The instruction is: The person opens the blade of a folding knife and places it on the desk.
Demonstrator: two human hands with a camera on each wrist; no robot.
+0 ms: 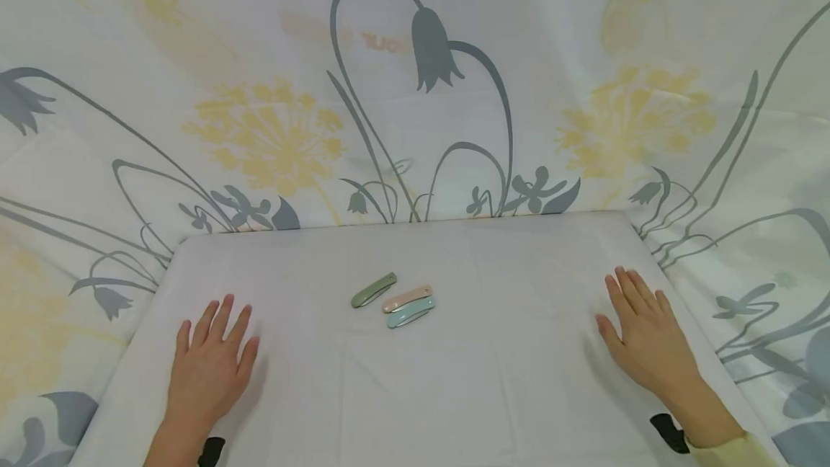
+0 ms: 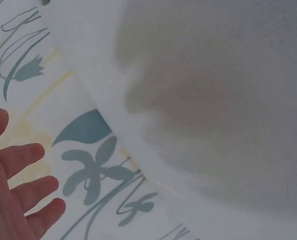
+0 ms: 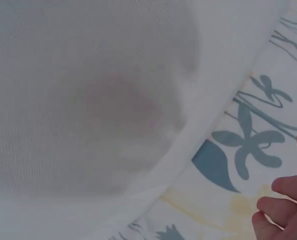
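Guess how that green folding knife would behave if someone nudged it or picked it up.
The green folding knife would probably slide or swivel rather than roll, since it looks slim and lies flat on the white surface. It should stay stiff when lifted, as its casing looks hard. That smooth-looking casing might also feel slightly slippery.

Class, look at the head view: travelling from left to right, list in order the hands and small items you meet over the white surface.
Left hand → green folding knife → peach folding knife and light-blue folding knife, sharing one place → right hand.
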